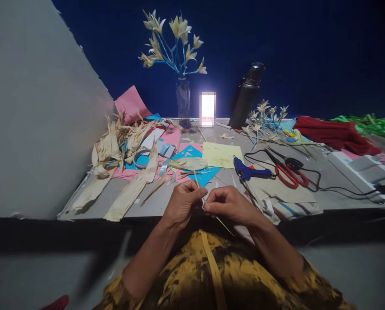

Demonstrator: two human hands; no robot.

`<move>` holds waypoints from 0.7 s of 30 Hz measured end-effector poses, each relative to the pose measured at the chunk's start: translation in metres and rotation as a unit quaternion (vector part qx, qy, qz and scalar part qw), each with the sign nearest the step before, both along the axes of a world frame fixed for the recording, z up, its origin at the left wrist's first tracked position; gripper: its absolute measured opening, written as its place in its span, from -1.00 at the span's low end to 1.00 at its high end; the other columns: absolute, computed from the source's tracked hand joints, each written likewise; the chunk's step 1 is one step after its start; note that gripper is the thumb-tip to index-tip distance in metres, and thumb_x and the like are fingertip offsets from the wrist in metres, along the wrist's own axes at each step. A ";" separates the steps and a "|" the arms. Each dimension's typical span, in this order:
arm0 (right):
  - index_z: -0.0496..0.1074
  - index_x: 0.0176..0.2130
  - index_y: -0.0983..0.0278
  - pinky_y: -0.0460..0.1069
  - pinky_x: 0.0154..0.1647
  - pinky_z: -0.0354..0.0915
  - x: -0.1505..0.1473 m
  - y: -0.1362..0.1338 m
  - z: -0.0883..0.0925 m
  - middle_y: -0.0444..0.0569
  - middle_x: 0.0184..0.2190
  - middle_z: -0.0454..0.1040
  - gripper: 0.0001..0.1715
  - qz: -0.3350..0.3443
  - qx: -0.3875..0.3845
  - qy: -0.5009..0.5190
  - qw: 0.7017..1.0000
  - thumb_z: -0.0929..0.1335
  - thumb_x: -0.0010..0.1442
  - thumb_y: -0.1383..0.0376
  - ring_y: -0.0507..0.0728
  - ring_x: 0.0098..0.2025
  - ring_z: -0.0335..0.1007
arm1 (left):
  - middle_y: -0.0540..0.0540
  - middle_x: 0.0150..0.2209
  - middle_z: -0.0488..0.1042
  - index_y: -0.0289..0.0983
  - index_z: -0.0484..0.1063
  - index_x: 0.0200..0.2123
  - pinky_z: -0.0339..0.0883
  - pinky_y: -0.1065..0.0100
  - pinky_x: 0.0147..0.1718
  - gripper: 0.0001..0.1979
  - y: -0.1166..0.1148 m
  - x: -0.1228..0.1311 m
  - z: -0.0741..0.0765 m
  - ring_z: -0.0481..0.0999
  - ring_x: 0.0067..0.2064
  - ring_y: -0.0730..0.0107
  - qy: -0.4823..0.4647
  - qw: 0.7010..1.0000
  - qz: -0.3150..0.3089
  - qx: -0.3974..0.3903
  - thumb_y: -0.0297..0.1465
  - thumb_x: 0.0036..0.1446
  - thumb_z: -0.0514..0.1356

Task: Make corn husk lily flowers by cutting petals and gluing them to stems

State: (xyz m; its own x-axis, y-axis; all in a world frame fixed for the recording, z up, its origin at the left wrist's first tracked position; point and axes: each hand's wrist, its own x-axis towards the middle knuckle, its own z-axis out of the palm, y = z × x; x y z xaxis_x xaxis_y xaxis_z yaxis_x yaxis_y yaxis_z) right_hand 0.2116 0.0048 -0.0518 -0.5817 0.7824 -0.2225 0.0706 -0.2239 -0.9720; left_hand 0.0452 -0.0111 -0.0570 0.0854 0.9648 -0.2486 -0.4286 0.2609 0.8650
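In front of my body, at the table's near edge, my left hand [185, 201] pinches a thin pale stem [197, 179] that looks like wire or dried fibre. My right hand [227, 205] is close beside it, thumb and fingertips pinched on the same stem. Its upper end rises above my left thumb, and a thin tail hangs below toward my lap. Beyond my hands a dried corn husk [189, 163] lies over blue paper [208, 174]. To the right rests a blue glue gun [252, 170], near red-handled scissors [289, 174].
Corn husks [110, 144] pile up at left beside a tape roll [142, 159]. At the back stand a glass vase [183, 103] of husk flowers [179, 30], a glowing screen [207, 107] and a dark flask [247, 94]. A power strip [361, 174] and cords lie at right.
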 end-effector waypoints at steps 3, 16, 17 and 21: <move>0.50 -0.50 0.32 -0.10 -0.47 0.16 0.001 -0.003 0.005 -0.15 -0.60 0.45 -0.82 -0.038 0.091 -0.080 0.992 0.47 0.01 0.25 0.01 -0.52 0.29 | 0.10 -0.66 0.28 -0.30 0.25 -0.65 0.06 0.52 -0.66 -0.56 -0.001 0.003 -0.003 0.21 -0.64 0.60 0.051 0.998 0.019 0.015 -0.26 -0.23 0.48; 0.52 -0.41 0.23 -0.05 -0.34 0.21 0.041 0.002 0.004 -0.10 -0.45 0.54 -0.90 -0.083 0.300 -0.245 0.918 0.41 0.15 0.31 0.08 -0.38 0.41 | 0.06 -0.65 0.34 -0.30 0.48 -0.49 0.10 0.49 -0.62 -0.80 0.006 -0.024 -0.001 0.26 -0.62 0.55 0.166 0.977 -0.137 -0.003 -0.32 -0.08 0.40; 0.53 -0.40 0.23 -0.04 -0.31 0.22 0.042 0.005 0.005 -0.09 -0.42 0.55 -0.90 -0.079 0.314 -0.243 0.914 0.40 0.17 0.31 0.09 -0.36 0.42 | 0.05 -0.65 0.35 -0.30 0.49 -0.47 0.10 0.49 -0.61 -0.81 0.004 -0.026 0.000 0.27 -0.61 0.54 0.170 0.974 -0.150 -0.004 -0.32 -0.07 0.40; 0.53 -0.36 0.23 -0.01 -0.22 0.26 0.038 0.013 0.007 -0.06 -0.36 0.57 -0.89 -0.103 0.333 -0.226 0.910 0.38 0.20 0.30 0.12 -0.29 0.45 | 0.03 -0.62 0.38 -0.31 0.49 -0.45 0.14 0.49 -0.58 -0.78 0.000 -0.029 0.002 0.29 -0.59 0.54 0.165 0.975 -0.149 -0.004 -0.29 -0.03 0.39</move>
State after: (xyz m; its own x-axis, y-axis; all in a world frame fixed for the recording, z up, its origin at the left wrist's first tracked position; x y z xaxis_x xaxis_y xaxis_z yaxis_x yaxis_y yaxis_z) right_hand 0.2498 0.0178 -0.0452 -0.3747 0.9132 0.1602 0.5194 0.3499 -0.7796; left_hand 0.0158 -0.0113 -0.0548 0.2758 0.9075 -0.3169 -0.0316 0.3381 0.9406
